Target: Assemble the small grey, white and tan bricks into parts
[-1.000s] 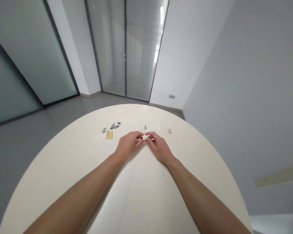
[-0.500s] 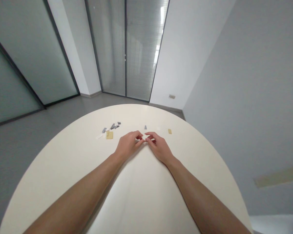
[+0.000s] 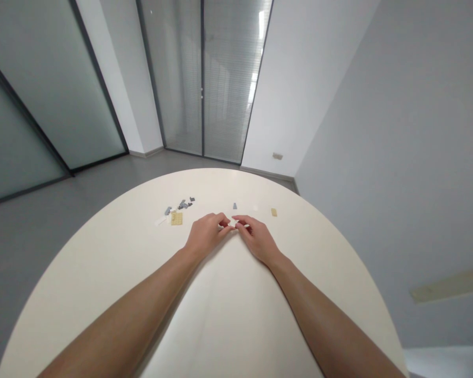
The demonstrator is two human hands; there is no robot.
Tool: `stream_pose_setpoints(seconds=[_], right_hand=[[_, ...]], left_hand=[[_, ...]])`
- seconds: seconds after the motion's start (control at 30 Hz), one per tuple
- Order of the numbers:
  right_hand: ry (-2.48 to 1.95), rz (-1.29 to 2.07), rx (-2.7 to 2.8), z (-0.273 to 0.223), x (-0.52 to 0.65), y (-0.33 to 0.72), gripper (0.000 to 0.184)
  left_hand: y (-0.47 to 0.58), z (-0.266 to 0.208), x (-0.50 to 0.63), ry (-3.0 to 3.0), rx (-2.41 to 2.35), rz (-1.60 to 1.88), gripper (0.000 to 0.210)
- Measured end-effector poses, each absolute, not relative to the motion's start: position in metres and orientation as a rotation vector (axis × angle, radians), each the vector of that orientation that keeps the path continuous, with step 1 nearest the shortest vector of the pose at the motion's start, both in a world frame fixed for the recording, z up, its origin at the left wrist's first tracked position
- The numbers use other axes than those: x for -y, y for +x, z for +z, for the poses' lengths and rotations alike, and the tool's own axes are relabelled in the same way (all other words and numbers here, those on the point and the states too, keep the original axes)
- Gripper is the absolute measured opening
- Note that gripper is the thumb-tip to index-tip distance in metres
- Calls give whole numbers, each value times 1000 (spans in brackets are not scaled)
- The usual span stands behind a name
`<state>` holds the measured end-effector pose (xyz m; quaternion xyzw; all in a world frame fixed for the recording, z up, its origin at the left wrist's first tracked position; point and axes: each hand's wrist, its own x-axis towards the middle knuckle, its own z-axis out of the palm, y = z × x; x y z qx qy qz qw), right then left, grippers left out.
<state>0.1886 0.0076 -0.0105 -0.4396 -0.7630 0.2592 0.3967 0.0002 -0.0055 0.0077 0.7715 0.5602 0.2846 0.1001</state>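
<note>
My left hand [image 3: 208, 231] and my right hand [image 3: 258, 239] meet at the middle of the round table. Between their fingertips is a small white building-brick piece [image 3: 232, 222], partly covered by the fingers. Both hands are closed in a pinch on it, thumbs toward me. Just beyond the fingertips lies a small grey piece [image 3: 235, 206]. To the left of my left hand is a tan studded plate [image 3: 177, 218], with a heap of grey pieces [image 3: 183, 203] behind it.
A long white piece [image 3: 161, 221] lies beside the tan plate. Right of my right hand lie a small tan piece [image 3: 274, 212] and a faint white piece [image 3: 255, 208]. The white table [image 3: 228, 315] has a curved far edge, with glass partitions [image 3: 205, 79] beyond.
The fingers of my right hand have shifted slightly around the white piece, with the index finger reaching a little further left. Everything else stays in place.
</note>
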Motion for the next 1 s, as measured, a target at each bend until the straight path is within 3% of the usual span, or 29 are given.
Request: stream_pose_setpoints(seconds=[0.63,1.0], right_hand=[[-1082,682,1939,-9,-5,188,32],[-1067,677,1954,-12,-7,188,32]], left_hand=[[-2,5,4,2343,-1673,777,21],[0,4,4,2285,-1587,924,20]])
